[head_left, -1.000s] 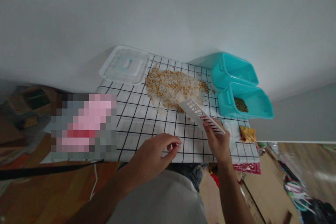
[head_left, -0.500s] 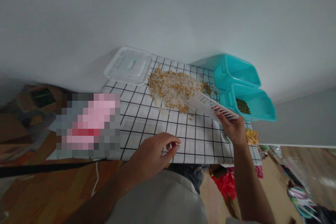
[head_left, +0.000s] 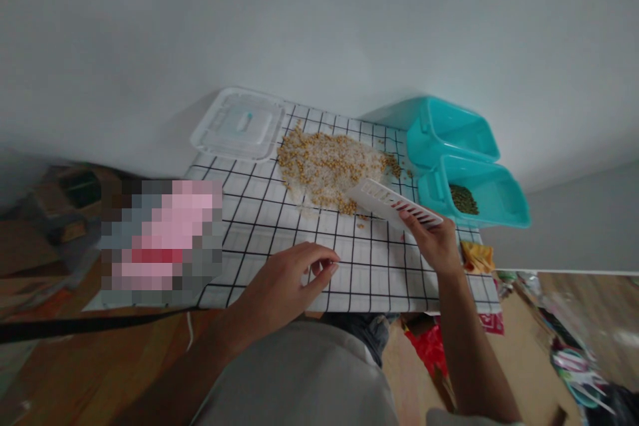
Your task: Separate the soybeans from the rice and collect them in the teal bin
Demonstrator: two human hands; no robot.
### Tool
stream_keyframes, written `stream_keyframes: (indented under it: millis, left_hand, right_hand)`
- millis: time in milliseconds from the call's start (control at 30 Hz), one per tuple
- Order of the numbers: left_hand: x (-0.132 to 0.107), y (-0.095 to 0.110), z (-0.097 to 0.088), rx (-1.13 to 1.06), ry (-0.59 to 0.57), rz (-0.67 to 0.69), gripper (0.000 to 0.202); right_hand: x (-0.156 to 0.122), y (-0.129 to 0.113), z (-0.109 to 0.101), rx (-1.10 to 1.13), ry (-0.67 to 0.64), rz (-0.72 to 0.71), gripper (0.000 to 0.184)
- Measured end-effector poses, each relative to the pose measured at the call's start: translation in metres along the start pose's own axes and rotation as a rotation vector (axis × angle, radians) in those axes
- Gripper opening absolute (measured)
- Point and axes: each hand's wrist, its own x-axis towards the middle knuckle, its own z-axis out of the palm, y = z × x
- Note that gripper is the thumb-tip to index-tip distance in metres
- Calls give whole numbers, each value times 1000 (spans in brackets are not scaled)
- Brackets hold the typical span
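My right hand (head_left: 436,243) grips the near end of a white slotted plastic piece (head_left: 387,203), tilted, with its far end at the near right edge of a spread pile of pale grains and yellow beans (head_left: 327,160). Over the checked cloth, in front of the pile, my left hand (head_left: 294,273) is curled with thumb and fingertips close together; nothing shows in it. To the right of the pile stand two turquoise bins, the back bin (head_left: 417,143) and the front bin (head_left: 506,203). Small dark green beans (head_left: 463,200) lie inside the front one.
A clear plastic lid (head_left: 239,123) rests at the back left of the table, against the wall. A yellow cloth-like item (head_left: 478,257) lies by the right edge. A pixelated pink patch (head_left: 184,219) covers the left side. Boxes and bags are on the floor.
My right hand and the slotted piece have shifted slightly left, and the piece lies a little flatter. The left hand keeps its curled shape. The view has moved slightly.
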Motion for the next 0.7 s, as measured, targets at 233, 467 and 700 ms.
stream_keyframes:
  millis: [233, 467, 700]
  left_hand:
    - [-2, -1, 2, -20, -8, -17, 16]
    - [-3, 1, 2, -22, -21, -32, 16]
    - [-4, 1, 5, -23, -18, -25, 17]
  right_hand:
    - [-4, 3, -2, 18, -13, 29, 35]
    - [-12, 3, -5, 5, 4, -12, 31]
    - [-23, 5, -9, 28, 13, 12, 30]
